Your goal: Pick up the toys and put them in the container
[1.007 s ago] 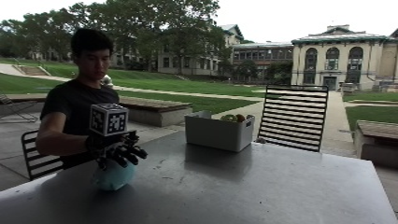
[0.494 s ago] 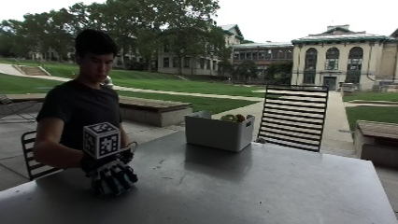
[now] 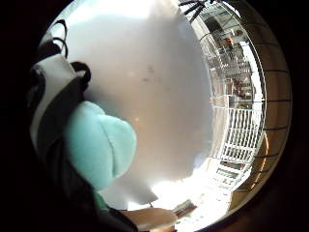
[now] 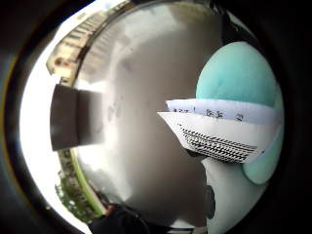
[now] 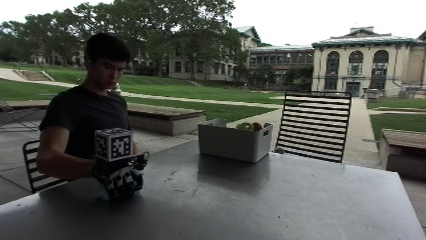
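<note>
In the outside view my gloved right hand (image 5: 120, 179) is down on the grey table (image 5: 266, 200) near its left end, fingers curled downward over a teal plush toy that it almost fully hides. The palm views show that teal toy (image 3: 99, 145) right against the palm, lying on the table, with its white printed tag (image 4: 219, 134) folded across it. The white container (image 5: 233, 142) stands further along the table's back edge, with a green and yellow toy (image 5: 249, 126) showing above its rim. It appears as a dark box (image 4: 68, 117) in the thumb side palm view.
A black slatted chair (image 5: 313, 125) stands behind the table beside the container. The person sits on another chair (image 5: 30, 167) at the left end. A stretch of bare tabletop lies between my hand and the container.
My hand has come down from just above the teal toy onto it; the toy, visible below the fingers a second ago, is now covered by them.
</note>
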`<act>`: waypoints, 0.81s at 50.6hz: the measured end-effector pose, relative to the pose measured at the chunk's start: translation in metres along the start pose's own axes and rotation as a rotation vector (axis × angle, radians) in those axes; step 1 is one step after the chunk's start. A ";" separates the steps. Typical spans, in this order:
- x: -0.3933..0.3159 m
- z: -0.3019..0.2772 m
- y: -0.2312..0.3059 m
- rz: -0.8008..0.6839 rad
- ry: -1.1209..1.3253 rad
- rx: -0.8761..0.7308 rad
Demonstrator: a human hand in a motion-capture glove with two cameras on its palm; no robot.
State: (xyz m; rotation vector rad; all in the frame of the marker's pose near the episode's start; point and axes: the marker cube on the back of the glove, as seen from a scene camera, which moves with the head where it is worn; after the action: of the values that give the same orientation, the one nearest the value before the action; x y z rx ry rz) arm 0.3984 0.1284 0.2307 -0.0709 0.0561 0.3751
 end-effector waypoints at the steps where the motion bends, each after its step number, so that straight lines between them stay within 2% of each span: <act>1: 0.001 -0.001 -0.003 -0.003 -0.006 -0.008; 10: 0.000 -0.018 -0.014 0.029 -0.085 -0.057; 17: -0.026 -0.060 -0.015 0.036 -0.154 0.028; 28: -0.116 -0.219 -0.033 -0.084 -0.222 0.253; 36: -0.193 -0.297 -0.043 -0.203 -0.259 0.320; 41: -0.246 -0.323 -0.040 -0.262 -0.258 0.331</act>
State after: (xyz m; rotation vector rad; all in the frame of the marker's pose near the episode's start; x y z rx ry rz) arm 0.1712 -0.0236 -0.0722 0.2953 -0.1456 0.1073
